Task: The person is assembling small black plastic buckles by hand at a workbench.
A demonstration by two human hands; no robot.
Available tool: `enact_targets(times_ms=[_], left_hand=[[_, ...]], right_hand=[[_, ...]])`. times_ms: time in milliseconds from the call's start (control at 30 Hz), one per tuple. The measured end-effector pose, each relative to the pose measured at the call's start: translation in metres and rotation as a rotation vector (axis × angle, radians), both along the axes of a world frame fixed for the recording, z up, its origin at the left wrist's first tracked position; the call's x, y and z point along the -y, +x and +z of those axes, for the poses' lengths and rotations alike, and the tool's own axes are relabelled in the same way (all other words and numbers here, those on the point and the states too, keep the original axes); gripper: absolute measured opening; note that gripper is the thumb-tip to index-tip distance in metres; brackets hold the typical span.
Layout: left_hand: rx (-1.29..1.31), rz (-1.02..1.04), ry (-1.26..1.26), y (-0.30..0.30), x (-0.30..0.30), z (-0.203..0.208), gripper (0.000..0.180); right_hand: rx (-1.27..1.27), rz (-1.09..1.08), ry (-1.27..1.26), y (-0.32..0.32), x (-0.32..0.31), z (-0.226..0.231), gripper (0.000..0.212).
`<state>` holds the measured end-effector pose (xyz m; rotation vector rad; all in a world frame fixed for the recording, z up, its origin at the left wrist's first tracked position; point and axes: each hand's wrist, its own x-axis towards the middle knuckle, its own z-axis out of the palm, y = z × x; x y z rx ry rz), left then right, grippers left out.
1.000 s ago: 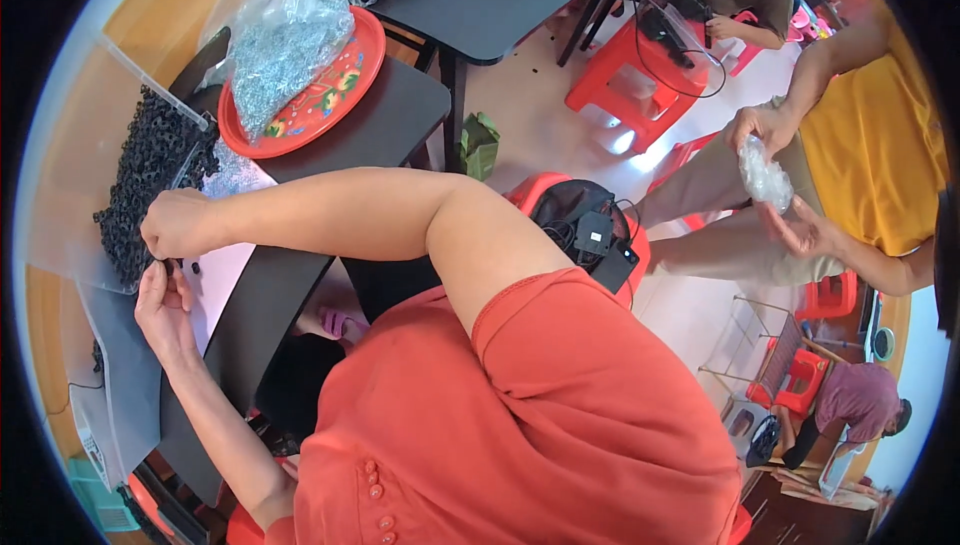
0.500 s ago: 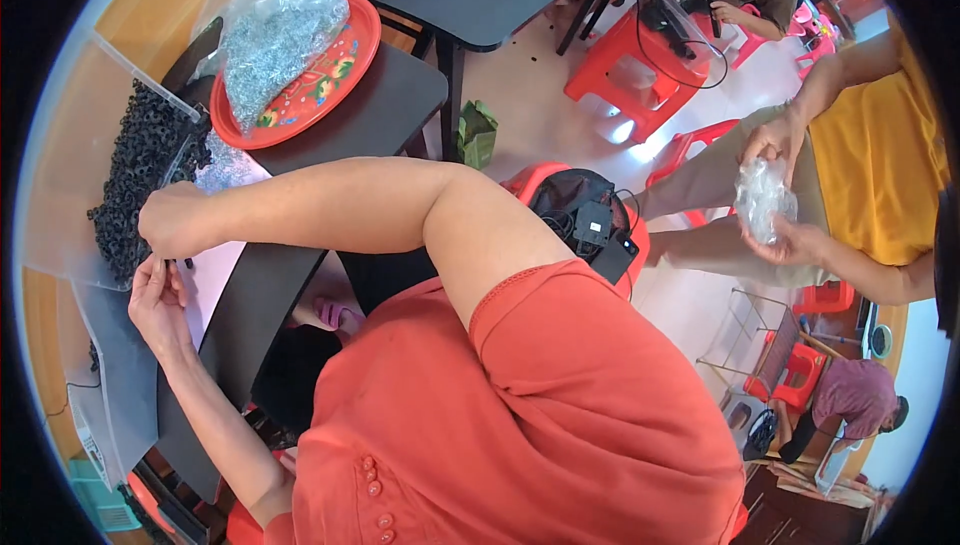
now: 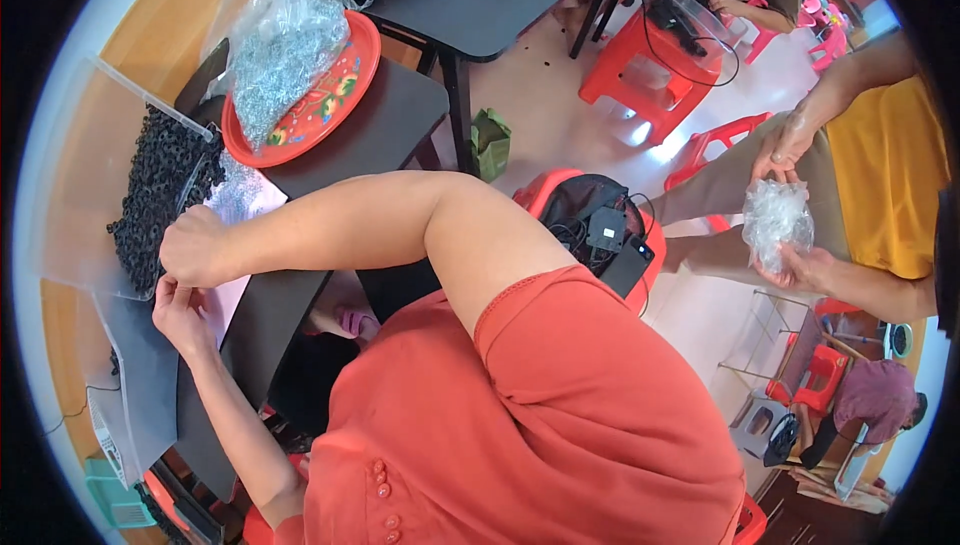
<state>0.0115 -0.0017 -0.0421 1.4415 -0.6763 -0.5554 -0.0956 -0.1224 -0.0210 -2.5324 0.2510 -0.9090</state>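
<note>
My right hand (image 3: 200,247) is closed, its back toward the view, beside the heap of small black parts (image 3: 152,195). Just below it my left hand (image 3: 184,319) is closed too, its fingertips pinched up against those of the right. Whatever sits between the fingers is too small and hidden to make out. The black parts lie in a clear plastic bin (image 3: 75,195). Close by, a scatter of small shiny pieces (image 3: 237,188) rests on a pale sheet (image 3: 232,295).
A red flowered tray (image 3: 335,105) carries a clear bag of shiny metal pieces (image 3: 285,65). It stands on the dark table (image 3: 395,120). At right, a person in yellow (image 3: 885,175) holds a crumpled clear bag (image 3: 777,217). Red stools (image 3: 655,80) stand beyond, with another person behind.
The whole view has shifted slightly, so things appear a little lower and further right. My hands stay pressed together by the bin, fingers slightly changed. The person in yellow has turned the clear bag.
</note>
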Motion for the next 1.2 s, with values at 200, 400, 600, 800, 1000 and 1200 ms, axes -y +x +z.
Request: enact_targets(times_ms=[200,400,600,800,1000,1200], left_hand=[[0.129,0.051,0.028,-0.005,0.005,-0.002,0.005],[0.300,0.136,0.130,-0.013,0.003,0.004,0.005],[0.229,0.147,0.109,-0.011,0.007,0.002,0.005],[0.199,0.145,0.059,0.014,0.002,-0.013,0.008],[0.372,0.138,0.128,0.006,0.000,0.000,0.006],[0.181,0.114,0.051,0.004,-0.002,0.001,0.010]], right_hand=[[0.025,-0.024,0.102,0.002,0.003,-0.004,0.023],[-0.034,0.028,0.127,-0.005,0.002,0.001,0.023],[-0.090,0.069,0.039,-0.007,-0.001,0.003,0.024],[-0.018,0.057,-0.005,0.001,-0.008,0.000,0.024],[-0.067,0.027,0.074,0.006,0.001,0.006,0.028],[-0.077,0.035,0.007,0.004,0.003,0.011,0.040]])
